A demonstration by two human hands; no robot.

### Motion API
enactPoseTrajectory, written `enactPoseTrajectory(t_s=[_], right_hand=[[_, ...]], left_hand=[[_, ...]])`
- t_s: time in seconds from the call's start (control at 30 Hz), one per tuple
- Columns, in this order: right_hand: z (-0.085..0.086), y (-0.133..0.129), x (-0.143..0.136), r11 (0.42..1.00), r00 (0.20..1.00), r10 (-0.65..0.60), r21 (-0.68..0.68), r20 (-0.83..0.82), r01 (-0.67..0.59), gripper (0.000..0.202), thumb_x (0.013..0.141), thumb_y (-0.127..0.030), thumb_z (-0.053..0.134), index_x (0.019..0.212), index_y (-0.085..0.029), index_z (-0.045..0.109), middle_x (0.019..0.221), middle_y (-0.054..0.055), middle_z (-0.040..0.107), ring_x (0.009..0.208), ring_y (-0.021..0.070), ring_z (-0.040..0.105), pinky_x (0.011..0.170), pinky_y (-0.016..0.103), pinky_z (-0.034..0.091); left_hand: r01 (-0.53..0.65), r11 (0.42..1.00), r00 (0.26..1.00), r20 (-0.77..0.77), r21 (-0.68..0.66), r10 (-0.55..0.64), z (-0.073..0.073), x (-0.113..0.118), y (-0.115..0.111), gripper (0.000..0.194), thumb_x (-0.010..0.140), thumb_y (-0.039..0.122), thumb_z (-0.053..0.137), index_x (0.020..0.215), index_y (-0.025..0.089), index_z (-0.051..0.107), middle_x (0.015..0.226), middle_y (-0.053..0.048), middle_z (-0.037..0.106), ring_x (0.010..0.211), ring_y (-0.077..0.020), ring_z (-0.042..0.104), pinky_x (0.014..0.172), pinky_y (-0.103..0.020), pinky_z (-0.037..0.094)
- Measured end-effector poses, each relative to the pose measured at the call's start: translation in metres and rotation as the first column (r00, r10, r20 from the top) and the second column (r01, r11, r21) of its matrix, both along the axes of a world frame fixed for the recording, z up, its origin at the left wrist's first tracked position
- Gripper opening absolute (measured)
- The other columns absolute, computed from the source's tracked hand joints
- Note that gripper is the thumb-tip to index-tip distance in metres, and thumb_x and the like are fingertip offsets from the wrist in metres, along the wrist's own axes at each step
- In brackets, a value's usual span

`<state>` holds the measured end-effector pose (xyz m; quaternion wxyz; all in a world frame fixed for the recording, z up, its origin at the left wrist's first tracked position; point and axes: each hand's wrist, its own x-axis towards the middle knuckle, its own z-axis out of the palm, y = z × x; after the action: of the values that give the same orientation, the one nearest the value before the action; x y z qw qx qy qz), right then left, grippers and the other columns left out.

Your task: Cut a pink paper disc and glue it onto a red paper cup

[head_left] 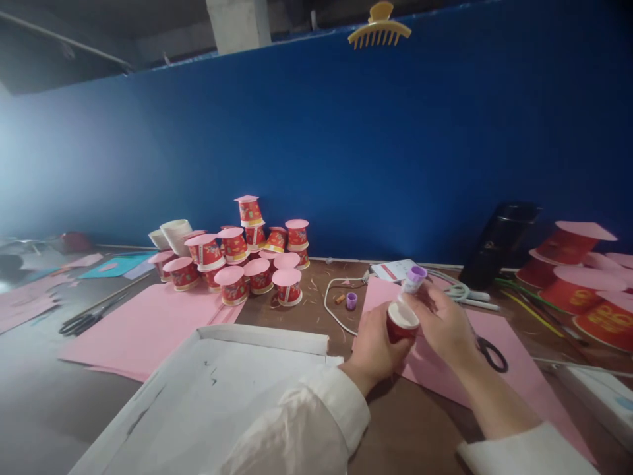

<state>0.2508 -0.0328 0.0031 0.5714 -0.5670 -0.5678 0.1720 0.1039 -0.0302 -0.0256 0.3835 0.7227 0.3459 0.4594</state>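
Note:
My left hand (pixel 373 346) is wrapped round a small red paper cup (pixel 401 322), its pale round end facing up. Over that cup, my right hand (pixel 440 323) grips a small glue stick (pixel 413 280) with a purple end pointing up and its lower end at the cup's rim. A purple cap (pixel 351 301) stands on the brown table to the left of my hands. Pink paper (pixel 494 343) lies under and beside my right forearm, with black-handled scissors (pixel 492 355) partly hidden by that arm.
Several red cups topped with pink paper (pixel 232 284) stand at centre left, more (pixel 578 284) at far right. A white box lid (pixel 222 389) lies front left beside pink sheets (pixel 143 323). A black bottle (pixel 499 244) leans near the blue partition (pixel 346 145). White cable (pixel 326 297) crosses the table.

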Motion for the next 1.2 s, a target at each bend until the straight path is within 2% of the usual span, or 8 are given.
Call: enactPoseTrajectory(t_s=[0.07,0.2,0.47,0.53,0.63,0.77,0.97,1.2], right_hand=[[0.002,-0.003,-0.004,1.0,0.997,-0.003,0.014,0.077,0.002,0.041,0.087,-0.046,0.069,0.121,-0.023,0.074,0.12,0.01,0.08,0.112,0.0339,0.073,0.1,0.05,0.054],[0.008,-0.011,-0.012,0.999,0.971,-0.006,0.033,0.238,-0.002,0.038,0.09,-0.042,0.066,0.123,-0.025,0.075,0.116,0.008,0.081,0.11,0.0317,0.074,0.095,0.043,0.057],[0.009,-0.019,-0.008,1.0,0.969,0.023,0.006,0.248,-0.026,0.035,0.088,-0.047,0.065,0.112,-0.025,0.078,0.114,0.007,0.082,0.11,0.0331,0.074,0.091,0.042,0.057],[0.007,-0.018,-0.005,1.0,0.98,-0.016,0.009,0.197,0.015,0.038,0.087,-0.05,0.065,0.113,-0.025,0.077,0.114,0.008,0.081,0.11,0.034,0.074,0.093,0.045,0.056],[0.005,-0.015,-0.001,0.989,0.985,-0.144,0.025,0.1,0.143,0.043,0.088,-0.053,0.065,0.117,-0.024,0.075,0.113,0.01,0.081,0.108,0.035,0.074,0.097,0.049,0.053],[0.004,-0.014,-0.001,0.974,0.963,-0.227,0.037,0.144,0.224,0.045,0.085,-0.055,0.067,0.115,-0.022,0.076,0.113,0.012,0.081,0.11,0.0372,0.072,0.099,0.051,0.052],[0.002,-0.017,-0.011,0.989,0.955,-0.149,0.035,0.256,0.145,0.041,0.088,-0.052,0.064,0.115,-0.024,0.075,0.113,0.01,0.081,0.109,0.0346,0.073,0.094,0.047,0.053],[0.007,-0.021,-0.011,0.999,0.971,-0.023,-0.023,0.24,0.03,0.036,0.091,-0.051,0.06,0.113,-0.026,0.075,0.11,0.007,0.082,0.105,0.0329,0.074,0.09,0.044,0.053]], left_hand=[[-0.005,1.0,1.0,-0.008,0.002,0.005,-0.001,0.0,0.001,0.037,0.075,0.017,0.078,0.111,0.02,0.068,0.11,-0.009,0.074,0.102,-0.0278,0.067,0.096,-0.042,0.054],[0.004,1.0,1.0,-0.019,0.015,-0.004,-0.002,-0.002,0.002,0.036,0.075,0.017,0.077,0.11,0.02,0.069,0.109,-0.009,0.074,0.102,-0.0284,0.067,0.096,-0.042,0.055],[0.016,0.999,0.999,-0.033,0.045,-0.014,-0.001,-0.001,0.003,0.039,0.076,0.018,0.077,0.114,0.021,0.068,0.11,-0.008,0.074,0.103,-0.0283,0.067,0.096,-0.043,0.054],[-0.003,1.0,0.999,-0.042,0.029,0.005,-0.001,-0.001,0.002,0.04,0.076,0.02,0.078,0.115,0.021,0.068,0.11,-0.008,0.074,0.102,-0.0282,0.067,0.095,-0.043,0.055],[-0.028,0.999,0.998,-0.049,0.021,0.029,-0.001,-0.001,0.001,0.039,0.076,0.022,0.078,0.114,0.021,0.067,0.11,-0.008,0.074,0.1,-0.0273,0.066,0.094,-0.041,0.054],[-0.032,0.999,0.997,-0.063,0.041,0.034,0.0,0.0,0.0,0.034,0.076,0.02,0.077,0.109,0.02,0.068,0.109,-0.008,0.074,0.099,-0.0265,0.066,0.094,-0.041,0.054],[-0.005,0.999,0.999,-0.051,0.047,0.008,0.001,-0.001,0.001,0.03,0.077,0.019,0.075,0.106,0.021,0.068,0.106,-0.008,0.074,0.098,-0.0265,0.067,0.094,-0.041,0.054],[0.023,0.999,0.999,-0.037,0.04,-0.022,0.002,-0.003,0.002,0.036,0.076,0.018,0.075,0.111,0.021,0.068,0.11,-0.008,0.074,0.103,-0.028,0.067,0.096,-0.042,0.054]])
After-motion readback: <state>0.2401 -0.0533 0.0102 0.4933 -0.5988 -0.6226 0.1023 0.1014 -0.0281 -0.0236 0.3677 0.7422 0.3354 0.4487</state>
